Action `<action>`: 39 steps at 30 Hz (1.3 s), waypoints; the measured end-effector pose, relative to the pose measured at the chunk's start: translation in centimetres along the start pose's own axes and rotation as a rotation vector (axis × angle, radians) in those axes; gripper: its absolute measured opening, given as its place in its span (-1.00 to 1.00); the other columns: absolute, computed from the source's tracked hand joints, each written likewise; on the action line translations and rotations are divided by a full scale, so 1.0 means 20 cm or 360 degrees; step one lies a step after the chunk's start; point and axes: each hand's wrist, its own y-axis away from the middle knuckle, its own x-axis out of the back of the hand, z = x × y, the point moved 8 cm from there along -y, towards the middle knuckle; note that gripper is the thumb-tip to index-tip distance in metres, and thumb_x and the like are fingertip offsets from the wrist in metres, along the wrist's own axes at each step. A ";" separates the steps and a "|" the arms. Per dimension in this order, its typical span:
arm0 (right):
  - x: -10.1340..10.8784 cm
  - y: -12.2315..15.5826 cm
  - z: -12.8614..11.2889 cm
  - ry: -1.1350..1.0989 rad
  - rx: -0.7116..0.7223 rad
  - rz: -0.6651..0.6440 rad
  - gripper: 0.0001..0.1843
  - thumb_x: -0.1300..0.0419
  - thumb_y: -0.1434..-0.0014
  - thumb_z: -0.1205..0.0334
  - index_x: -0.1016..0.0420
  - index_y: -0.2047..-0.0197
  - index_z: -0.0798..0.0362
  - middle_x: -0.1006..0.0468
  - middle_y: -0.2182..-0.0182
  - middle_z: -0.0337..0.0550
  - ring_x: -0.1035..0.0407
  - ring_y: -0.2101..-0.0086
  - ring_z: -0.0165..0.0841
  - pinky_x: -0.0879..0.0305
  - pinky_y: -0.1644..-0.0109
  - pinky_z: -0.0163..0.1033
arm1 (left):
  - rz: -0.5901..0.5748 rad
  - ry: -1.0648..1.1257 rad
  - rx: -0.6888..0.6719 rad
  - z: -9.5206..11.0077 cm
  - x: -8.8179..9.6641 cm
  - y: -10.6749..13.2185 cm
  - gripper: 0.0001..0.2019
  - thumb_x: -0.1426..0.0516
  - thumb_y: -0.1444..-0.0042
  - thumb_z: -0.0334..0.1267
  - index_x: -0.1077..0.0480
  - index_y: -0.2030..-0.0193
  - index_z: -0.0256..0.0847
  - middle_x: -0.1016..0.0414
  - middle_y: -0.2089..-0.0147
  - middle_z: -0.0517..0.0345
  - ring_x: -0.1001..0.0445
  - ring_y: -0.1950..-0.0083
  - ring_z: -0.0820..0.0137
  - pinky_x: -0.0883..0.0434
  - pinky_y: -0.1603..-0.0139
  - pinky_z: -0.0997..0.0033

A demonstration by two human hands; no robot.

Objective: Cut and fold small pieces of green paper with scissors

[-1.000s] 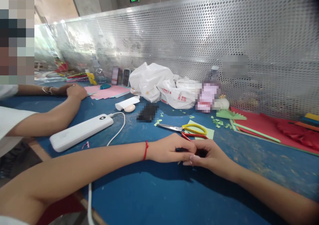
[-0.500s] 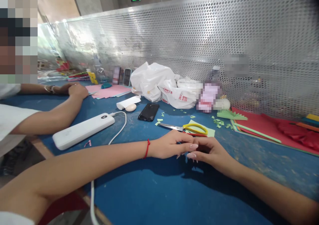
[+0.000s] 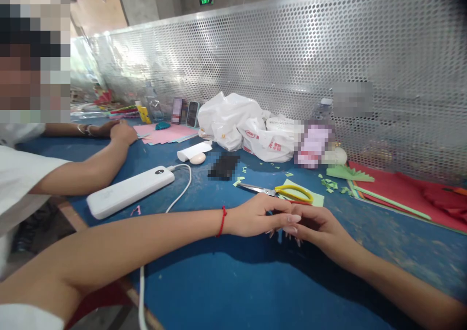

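Over the blue table, my left hand point(image 3: 257, 215) and my right hand point(image 3: 321, 228) meet, with thumbs close together and fingers curled inward. Whatever lies between the fingers, if anything, is hidden from me. A red string bracelet point(image 3: 223, 221) circles my left wrist. Just beyond my hands lies a pair of scissors point(image 3: 295, 193) with yellow handles, its blades pointing left. A light green paper sheet point(image 3: 317, 199) is partly under the scissors. Small green paper scraps point(image 3: 331, 184) are scattered behind and to the right.
A white power bank point(image 3: 127, 193) with a white cable point(image 3: 188, 186) lies left. Behind are a blurred black phone point(image 3: 224, 167), white plastic bags point(image 3: 229, 120) and a propped phone point(image 3: 314, 145). Red paper point(image 3: 390, 174) lies right. A co-worker's hand point(image 3: 124, 133) rests at left before a perforated metal panel point(image 3: 277, 62).
The view has shifted slightly, so everything sits a little further right in the picture. My hands stay together, with only small finger movement.
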 end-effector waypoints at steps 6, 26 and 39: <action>-0.02 0.01 -0.03 0.0213 0.0042 -0.0030 -0.73 -0.26 -0.17 0.01 -0.62 0.30 0.04 -0.58 0.43 -0.14 -0.32 0.50 -0.41 -0.24 0.45 -0.33 | -0.0185 0.0262 0.0178 -0.04 -0.03 -0.01 -0.55 -0.06 -0.24 0.11 -0.34 0.42 -0.29 -0.35 0.54 0.23 -0.34 0.53 0.55 -0.34 0.42 0.56; 0.09 0.07 -0.13 0.0646 0.0430 0.0591 -0.78 -0.32 -0.14 0.13 -0.41 0.18 -0.02 -0.48 0.46 -0.24 -0.34 0.52 -0.42 -0.30 0.48 -0.33 | 0.0126 0.0825 0.0366 -0.15 0.04 -0.04 -0.65 -0.22 -0.12 -0.01 -0.42 0.36 -0.33 -0.43 0.57 0.21 -0.41 0.57 0.53 -0.29 0.55 0.56; 0.02 0.14 -0.27 0.1010 0.1054 0.0623 -0.81 -0.24 -0.20 0.43 -0.50 0.15 -0.01 -0.56 0.34 -0.17 -0.46 0.39 -0.40 -0.37 0.42 -0.37 | -0.0062 0.0653 0.0424 -0.14 0.01 -0.03 -0.68 -0.14 -0.14 -0.11 -0.37 0.51 -0.32 -0.34 0.68 0.25 -0.24 0.66 0.57 -0.17 0.59 0.56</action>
